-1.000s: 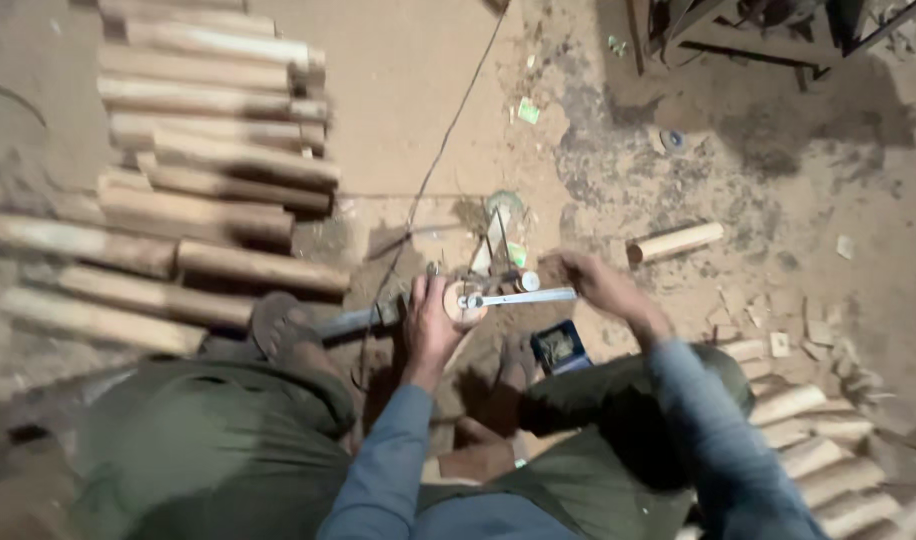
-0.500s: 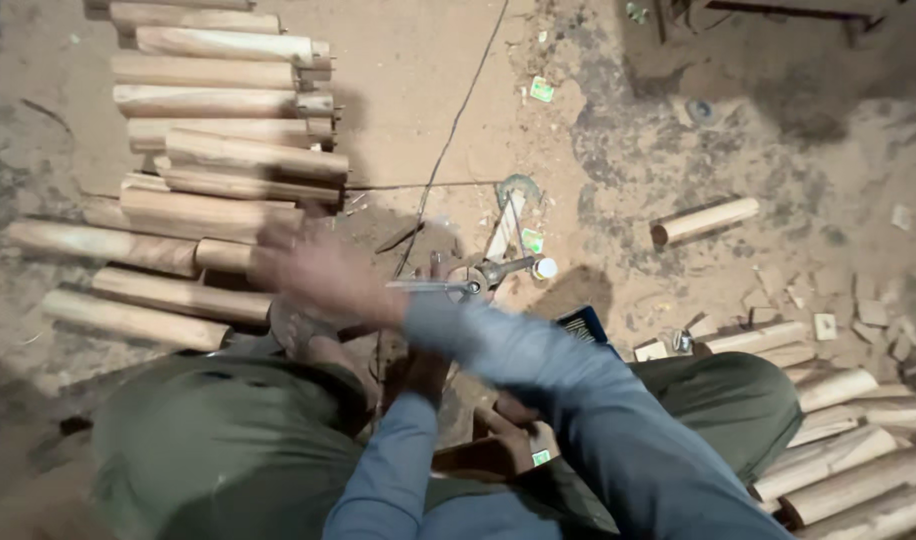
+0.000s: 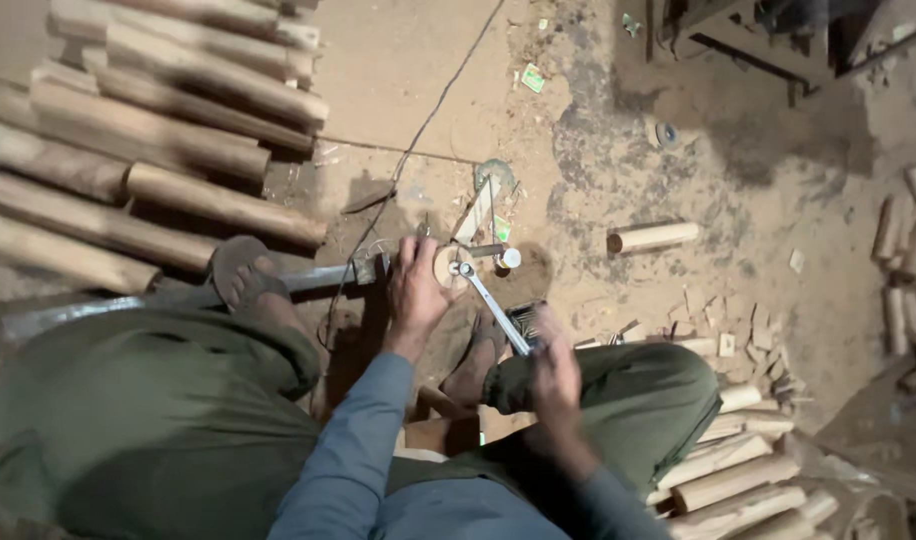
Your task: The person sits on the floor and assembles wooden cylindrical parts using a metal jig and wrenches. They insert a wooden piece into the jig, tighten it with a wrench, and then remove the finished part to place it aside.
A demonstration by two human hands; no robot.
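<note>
We sit on the floor (image 3: 408,60) with the disc (image 3: 448,266) of the tool (image 3: 328,277) between our feet. Our left hand (image 3: 416,292) lies closed over the tool just beside the disc, pinning it down. Our right hand (image 3: 551,368) is wrapped around the handle end of the wrench (image 3: 490,305), whose ring sits on the nut at the disc's centre. To do this well, we judge that we should keep the ring fully seated and flat, press the tool firmly down, and pull in a smooth arc so that the wrench cannot slip off. Logs (image 3: 178,130) lie stacked well apart.
</note>
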